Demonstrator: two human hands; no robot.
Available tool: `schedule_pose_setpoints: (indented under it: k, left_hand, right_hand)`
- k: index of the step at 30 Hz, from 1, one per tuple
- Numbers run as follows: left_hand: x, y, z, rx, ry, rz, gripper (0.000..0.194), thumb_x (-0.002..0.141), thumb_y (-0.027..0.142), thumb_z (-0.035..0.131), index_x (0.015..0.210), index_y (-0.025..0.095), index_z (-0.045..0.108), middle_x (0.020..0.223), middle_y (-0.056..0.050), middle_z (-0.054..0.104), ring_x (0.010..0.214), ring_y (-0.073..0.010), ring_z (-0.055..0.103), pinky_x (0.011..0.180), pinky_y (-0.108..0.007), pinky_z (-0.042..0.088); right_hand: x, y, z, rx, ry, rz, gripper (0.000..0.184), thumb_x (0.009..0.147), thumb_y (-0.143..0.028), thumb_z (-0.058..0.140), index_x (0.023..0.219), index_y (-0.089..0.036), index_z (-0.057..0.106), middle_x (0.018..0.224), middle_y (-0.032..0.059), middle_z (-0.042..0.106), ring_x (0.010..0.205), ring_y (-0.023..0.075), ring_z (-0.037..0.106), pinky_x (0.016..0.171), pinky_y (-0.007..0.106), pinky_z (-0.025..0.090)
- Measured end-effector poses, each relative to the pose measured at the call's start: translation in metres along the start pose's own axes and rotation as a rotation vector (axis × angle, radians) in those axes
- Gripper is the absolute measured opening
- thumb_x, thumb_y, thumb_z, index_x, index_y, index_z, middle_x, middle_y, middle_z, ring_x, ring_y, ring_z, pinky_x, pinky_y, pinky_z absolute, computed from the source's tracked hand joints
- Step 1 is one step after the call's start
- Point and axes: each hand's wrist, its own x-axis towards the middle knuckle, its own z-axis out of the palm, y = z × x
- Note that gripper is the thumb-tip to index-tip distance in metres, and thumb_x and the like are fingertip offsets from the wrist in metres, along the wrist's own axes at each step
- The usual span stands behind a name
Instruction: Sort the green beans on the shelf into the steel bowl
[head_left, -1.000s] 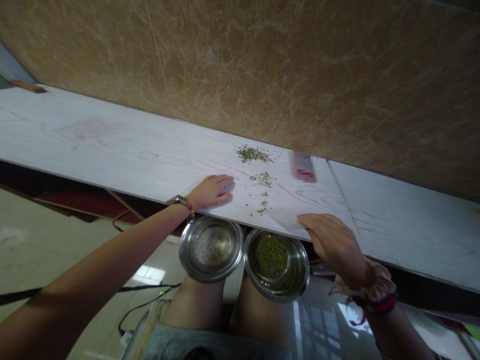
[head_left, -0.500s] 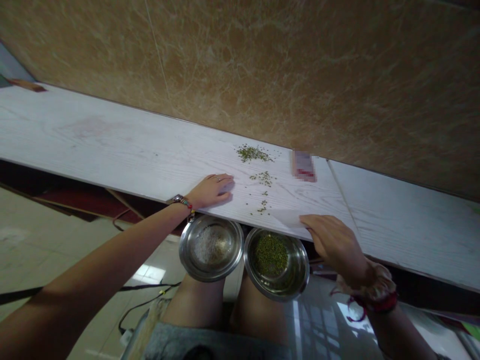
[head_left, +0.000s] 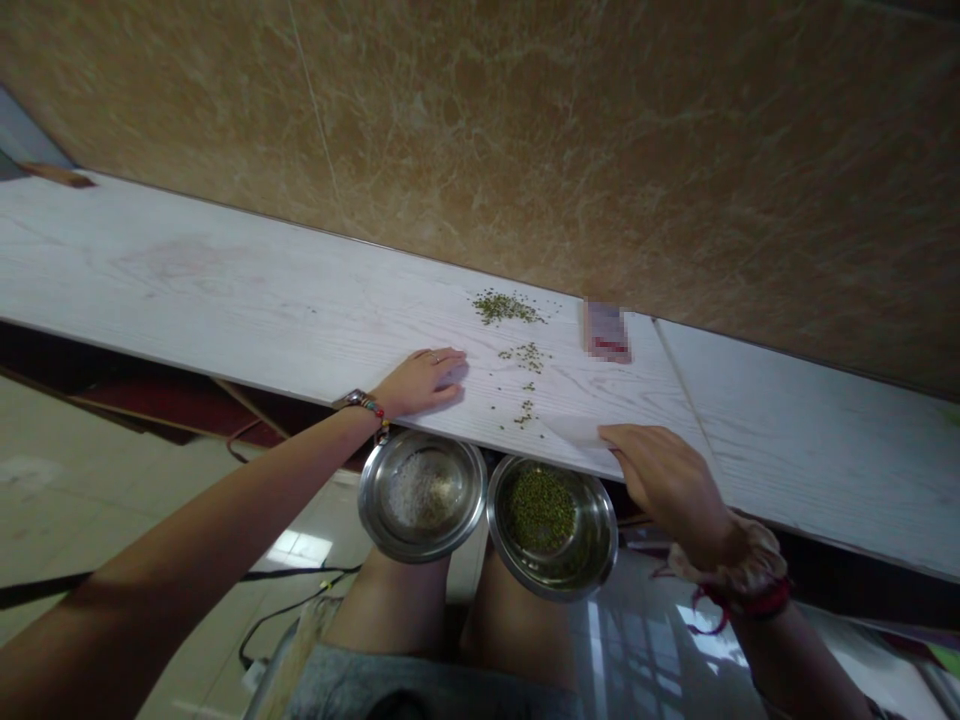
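The left hand (head_left: 427,383) lies flat, fingers a little apart, holding nothing. If the legs (head_left: 394,610) move, the left bowl (head_left: 421,553) may tip, because it seems to rest on them. Loose green beans (head_left: 504,307) lie on the bench (head_left: 225,285) between the hands; a hard push could make some roll off, missing the right bowl (head_left: 594,530). The right hand (head_left: 664,475) is narrow, seeming to pinch a pale sheet (head_left: 574,430). The bench is white, a brown wall (head_left: 525,130) behind it, shiny tiled floor (head_left: 56,500) below.
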Motion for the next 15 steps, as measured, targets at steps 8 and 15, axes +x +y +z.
schedule_pose_setpoints:
  k: [8, 15]
  left_hand:
    - [0.000, 0.000, 0.001, -0.001, -0.004, 0.003, 0.044, 0.087, 0.040, 0.039, 0.123, 0.017, 0.048, 0.136, -0.010, 0.050, 0.124, -0.0219, 0.046, 0.102, -0.036, 0.036]
    - [0.000, 0.001, -0.001, -0.002, -0.004, -0.003, 0.044, 0.087, 0.039, 0.039, 0.124, 0.017, 0.047, 0.135, -0.009, 0.050, 0.124, -0.0211, 0.045, 0.102, -0.035, 0.035]
  right_hand:
    - [0.002, -0.002, -0.006, 0.002, 0.044, 0.005, 0.032, 0.077, 0.003, 0.045, 0.100, -0.015, 0.058, 0.086, 0.0070, 0.072, 0.082, 0.0184, 0.066, 0.075, 0.031, 0.050]
    - [0.007, -0.005, -0.002, 0.001, -0.010, -0.001, 0.025, 0.080, 0.000, 0.045, 0.095, -0.014, 0.059, 0.083, 0.0073, 0.071, 0.076, 0.0179, 0.064, 0.071, 0.030, 0.051]
